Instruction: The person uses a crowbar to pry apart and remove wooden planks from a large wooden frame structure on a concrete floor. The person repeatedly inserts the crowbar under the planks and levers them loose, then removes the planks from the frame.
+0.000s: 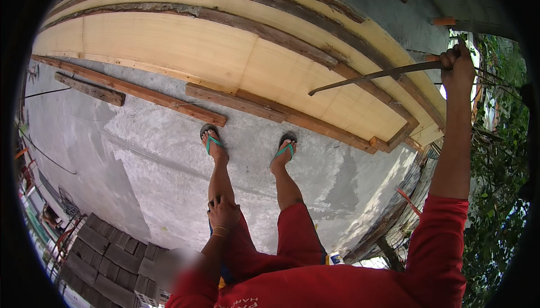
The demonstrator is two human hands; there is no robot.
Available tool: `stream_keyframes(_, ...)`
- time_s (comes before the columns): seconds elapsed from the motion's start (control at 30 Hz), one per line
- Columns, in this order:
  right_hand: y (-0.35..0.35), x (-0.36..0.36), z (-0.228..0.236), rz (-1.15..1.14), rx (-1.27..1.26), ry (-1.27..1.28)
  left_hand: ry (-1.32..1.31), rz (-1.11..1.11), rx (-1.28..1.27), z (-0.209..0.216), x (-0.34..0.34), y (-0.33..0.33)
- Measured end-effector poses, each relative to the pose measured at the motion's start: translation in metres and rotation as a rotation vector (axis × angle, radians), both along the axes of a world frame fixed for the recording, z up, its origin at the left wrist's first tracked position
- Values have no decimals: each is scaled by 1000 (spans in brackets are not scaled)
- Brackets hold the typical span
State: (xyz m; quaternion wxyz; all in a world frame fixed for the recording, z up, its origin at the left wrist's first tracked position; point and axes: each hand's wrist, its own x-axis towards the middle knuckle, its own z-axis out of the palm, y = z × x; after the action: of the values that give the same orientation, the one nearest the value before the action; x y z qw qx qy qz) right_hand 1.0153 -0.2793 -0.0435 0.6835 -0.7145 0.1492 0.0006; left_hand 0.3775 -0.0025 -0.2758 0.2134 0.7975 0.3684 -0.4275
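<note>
My right hand is raised at the far right, its fingers wrapped round one end of a long dark crowbar. The bar points left across the framed plywood panels, and its bent tip hangs over the pale sheet; whether it touches the wood I cannot tell. My left hand rests on my left leg near the knee, fingers apart and holding nothing. Brown lumber strips run along the near edge of the panels.
Loose boards lie on the grey concrete floor at the left. Grey hollow blocks are stacked at the lower left. Corrugated metal sheets and green leaves border the right side. My sandalled feet stand just short of the lumber.
</note>
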Motion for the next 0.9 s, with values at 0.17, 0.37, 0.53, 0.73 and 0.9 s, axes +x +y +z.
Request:
stream_keyframes(0.17,-43,86,-73,117,-44,-88,21,40,26,-25,-22,-38)
stream_keyframes(0.37,-39,126,-202,66,-90,78,9,-53,83,-39,-19,-59)
stream_keyframes(0.53,3,119,-188,86,-63,95,94,-21,93,-35,-9,-61)
stream_keyframes(0.73,32,-104,-104,6,-23,-115,121,-64,66,-33,1,-51)
stream_keyframes(0.9,19,-226,-67,-55,-73,-226,122,-39,35,-25,10,-32)
